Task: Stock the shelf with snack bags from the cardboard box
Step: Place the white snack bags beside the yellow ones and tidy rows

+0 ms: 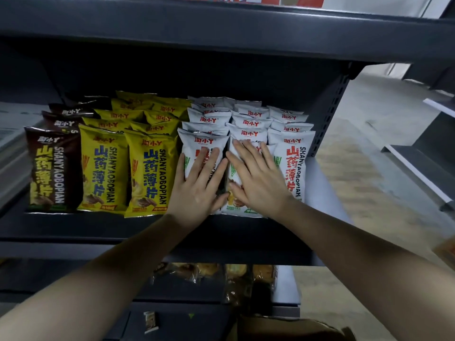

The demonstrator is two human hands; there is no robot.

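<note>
Rows of snack bags stand on a dark shelf (147,230): brown bags (53,168) at the left, yellow bags (147,173) in the middle, white bags (291,166) at the right. My left hand (199,183) lies flat with straight fingers on the front white bag of the left white row (197,143). My right hand (256,178) presses flat on the front white bag of the middle white row (236,205). Neither hand curls round a bag. A cardboard box (290,328) shows at the bottom edge.
A shelf board (221,28) hangs close above the bags. Below, a lower shelf holds clear-wrapped pastries (221,274). A small packet (150,321) lies on a dark surface at the bottom. Grey floor (369,156) and another rack (423,168) lie to the right.
</note>
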